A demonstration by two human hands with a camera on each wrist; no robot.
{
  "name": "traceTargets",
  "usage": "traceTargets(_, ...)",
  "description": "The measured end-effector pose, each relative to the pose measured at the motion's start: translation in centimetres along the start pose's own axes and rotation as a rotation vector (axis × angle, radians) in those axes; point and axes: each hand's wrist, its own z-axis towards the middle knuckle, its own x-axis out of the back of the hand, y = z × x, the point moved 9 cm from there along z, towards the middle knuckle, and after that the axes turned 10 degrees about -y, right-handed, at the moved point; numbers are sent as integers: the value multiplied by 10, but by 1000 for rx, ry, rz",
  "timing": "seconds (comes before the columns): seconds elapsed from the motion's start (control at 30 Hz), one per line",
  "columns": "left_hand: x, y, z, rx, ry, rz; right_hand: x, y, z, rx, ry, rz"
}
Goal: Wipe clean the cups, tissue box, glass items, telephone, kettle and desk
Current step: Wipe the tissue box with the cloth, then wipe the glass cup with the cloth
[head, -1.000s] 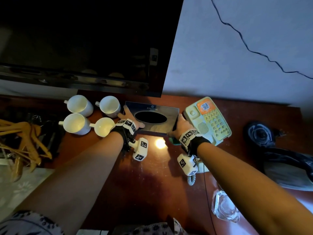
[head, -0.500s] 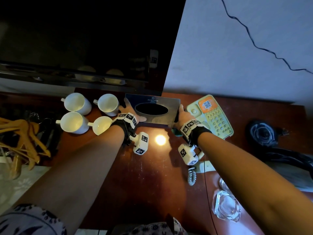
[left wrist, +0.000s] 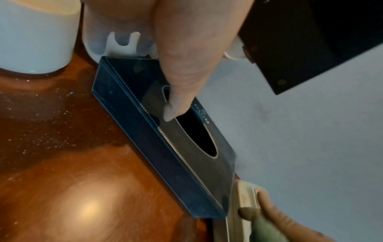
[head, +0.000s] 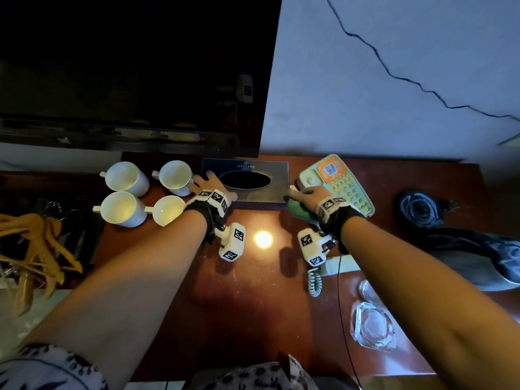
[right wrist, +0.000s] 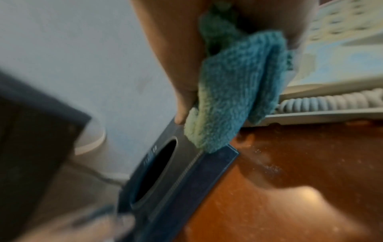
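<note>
The left hand (head: 209, 190) lies on the left end of the dark tissue box (head: 254, 192), and one straight finger (left wrist: 176, 104) touches the top right at the edge of the oval hole; the fingers are loose and grip nothing. The right hand (head: 309, 197) is curled around a blue-green cloth (right wrist: 232, 91) and holds it tight. The cloth hangs down onto the right end of the box top, and a fingertip (right wrist: 182, 114) touches the box edge just beside it. The box sits flat at the back of the brown desk (head: 253, 299), close to the wall and under the lower edge of a big dark screen (head: 126, 66). Four white cups (head: 123, 178) stand in a bunch just left of the box, and the nearest one almost touches the left hand. The telephone (head: 340, 184) lies just right of the box, right against the right hand, so both ends of the box are crowded. Its curly cord (head: 315, 282) hangs toward the front. In front of the box the desk is open, with dust specks and a bright spot of light (head: 263, 239). A glass dish (head: 374, 327) sits near the front right edge. Wooden hangers (head: 33, 249) lie far left, and a dark kettle base (head: 422, 212) sits far right, well apart from the box.
</note>
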Motion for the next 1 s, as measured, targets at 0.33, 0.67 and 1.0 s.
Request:
traceTargets(0.33, -33, 67, -64, -577, -54, -152, 17, 67, -49, 62, -94, 535)
traceTargets(0.67, -119, 126, -135, -752, -177, -20, 49, 156, -117, 83, 137, 495)
traceTargets(1.0, -214, 164, -214, -779, -229, 31, 66, 256, -160, 108, 236, 248)
